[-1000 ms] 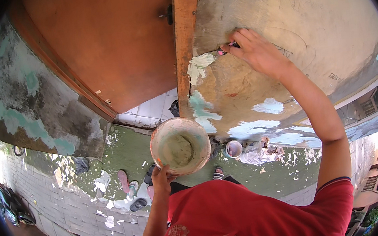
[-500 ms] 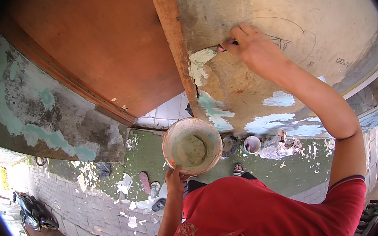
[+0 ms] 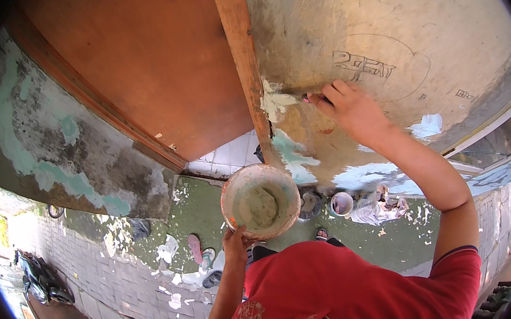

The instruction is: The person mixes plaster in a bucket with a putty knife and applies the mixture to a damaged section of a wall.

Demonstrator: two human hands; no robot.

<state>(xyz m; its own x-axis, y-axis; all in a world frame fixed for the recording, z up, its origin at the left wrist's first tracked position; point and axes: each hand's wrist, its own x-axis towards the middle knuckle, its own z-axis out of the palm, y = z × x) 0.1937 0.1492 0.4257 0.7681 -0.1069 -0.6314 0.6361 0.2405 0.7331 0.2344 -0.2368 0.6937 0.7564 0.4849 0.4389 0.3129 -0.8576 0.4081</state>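
The bucket [image 3: 234, 189] was whitish with orange smears, its paste [image 3: 261, 208] pale grey-green. The wall [image 3: 310, 28] was tan with light-blue patches [image 3: 365, 176]. The door [image 3: 142, 66] was orange-brown, the shirt [image 3: 341, 280] red, the floor [image 3: 374, 237] green.

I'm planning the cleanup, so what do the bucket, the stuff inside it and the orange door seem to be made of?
Bucket: probably plastic, dull and stained, judging by its rounded, smeared rim. Pale filling: a matte, putty-like paste by its uneven surface; its exact mix can't be told. Door: likely wood or board, with a flat, even orange-brown finish, perhaps painted.
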